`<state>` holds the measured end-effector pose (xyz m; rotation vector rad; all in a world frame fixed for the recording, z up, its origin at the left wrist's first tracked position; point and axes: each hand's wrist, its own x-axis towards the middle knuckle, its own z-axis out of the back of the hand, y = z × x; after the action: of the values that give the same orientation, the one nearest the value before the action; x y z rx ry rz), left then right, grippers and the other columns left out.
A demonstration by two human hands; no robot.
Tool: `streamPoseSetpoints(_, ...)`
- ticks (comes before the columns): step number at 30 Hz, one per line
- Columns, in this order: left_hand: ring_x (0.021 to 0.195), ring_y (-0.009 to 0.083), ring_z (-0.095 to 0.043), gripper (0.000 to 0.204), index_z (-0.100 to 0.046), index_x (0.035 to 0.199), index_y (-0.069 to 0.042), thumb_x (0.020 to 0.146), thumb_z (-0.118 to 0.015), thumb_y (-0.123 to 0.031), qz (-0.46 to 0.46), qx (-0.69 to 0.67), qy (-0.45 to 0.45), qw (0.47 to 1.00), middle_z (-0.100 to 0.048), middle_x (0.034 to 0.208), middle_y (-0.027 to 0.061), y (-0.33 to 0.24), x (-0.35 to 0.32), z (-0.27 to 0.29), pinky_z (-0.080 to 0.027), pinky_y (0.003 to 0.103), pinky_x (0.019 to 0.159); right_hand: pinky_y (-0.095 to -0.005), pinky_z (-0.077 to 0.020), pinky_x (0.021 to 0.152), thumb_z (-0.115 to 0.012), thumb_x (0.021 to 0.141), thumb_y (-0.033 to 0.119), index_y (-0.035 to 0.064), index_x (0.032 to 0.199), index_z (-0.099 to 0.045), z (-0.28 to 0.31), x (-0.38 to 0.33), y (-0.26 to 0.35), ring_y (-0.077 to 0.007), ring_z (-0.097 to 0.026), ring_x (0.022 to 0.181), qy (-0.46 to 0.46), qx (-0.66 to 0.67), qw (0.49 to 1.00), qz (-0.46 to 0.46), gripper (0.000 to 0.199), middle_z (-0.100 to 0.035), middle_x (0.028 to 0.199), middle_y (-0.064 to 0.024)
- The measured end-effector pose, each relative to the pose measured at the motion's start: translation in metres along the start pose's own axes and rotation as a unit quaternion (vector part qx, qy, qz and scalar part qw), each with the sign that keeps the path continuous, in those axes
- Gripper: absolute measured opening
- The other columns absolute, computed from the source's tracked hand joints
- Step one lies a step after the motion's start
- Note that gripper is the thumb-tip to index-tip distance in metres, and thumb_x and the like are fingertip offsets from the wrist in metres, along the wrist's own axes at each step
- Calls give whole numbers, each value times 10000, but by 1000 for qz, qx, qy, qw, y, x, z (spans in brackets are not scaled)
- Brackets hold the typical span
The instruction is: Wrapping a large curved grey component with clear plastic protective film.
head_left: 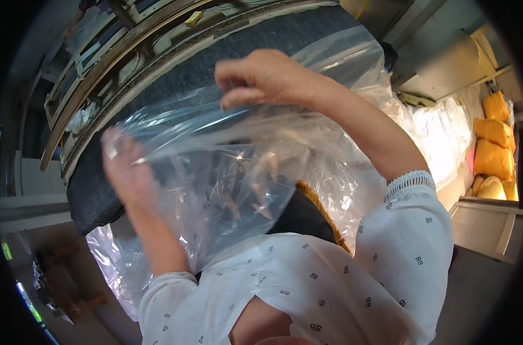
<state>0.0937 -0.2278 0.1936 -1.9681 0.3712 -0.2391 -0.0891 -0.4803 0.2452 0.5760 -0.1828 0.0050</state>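
Observation:
A large sheet of clear plastic film (233,184) lies in shiny creases over the dark padded table (175,100) and hangs down in front of my body. My right hand (264,77) is above the film's far part, fingers curved and thumb held apart, with nothing visible between them. My left hand (123,161) is at the film's left end, raised and blurred by motion. Film reflections cross that hand, and whether its fingers grip the edge cannot be made out.
Along the table's far side runs a long wooden and metal frame (95,75) with a small yellow block (193,19) on it. More crumpled film (445,129) is heaped at the right. Orange bundles (494,149) are stacked beyond. A brown wooden object (66,282) stands lower left.

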Motion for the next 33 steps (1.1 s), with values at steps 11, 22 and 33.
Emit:
streamPoseSetpoints(11, 862, 236, -562, 294, -524, 1044, 10, 907, -467, -244, -362, 628, -300, 619, -579, 973, 158, -220, 29, 371, -453, 325, 786, -420, -392, 858, -566, 687, 94, 115, 821, -646, 51, -239, -155, -277, -583, 863, 145, -440, 823, -329, 158, -627, 831, -110)
streamPoseSetpoints(22, 838, 334, -550, 272, -523, 985, -21, 878, -445, -259, -186, 759, -220, 584, -577, 933, 162, -115, 177, 495, -411, 390, 762, -450, -407, 809, -596, 747, 227, 210, 981, -617, 222, -172, -209, -260, -564, 943, -295, -559, 662, -404, 236, -594, 989, -62)
streamPoseSetpoints(33, 876, 311, -567, 302, -530, 941, 3, 823, -490, -272, -103, 742, -266, 606, -590, 914, 186, -152, 146, 541, -423, 373, 773, -369, -396, 888, -595, 799, 287, 48, 1162, -485, 83, -111, -227, -313, -500, 1045, -356, -311, 876, -93, 449, -522, 1158, -146)
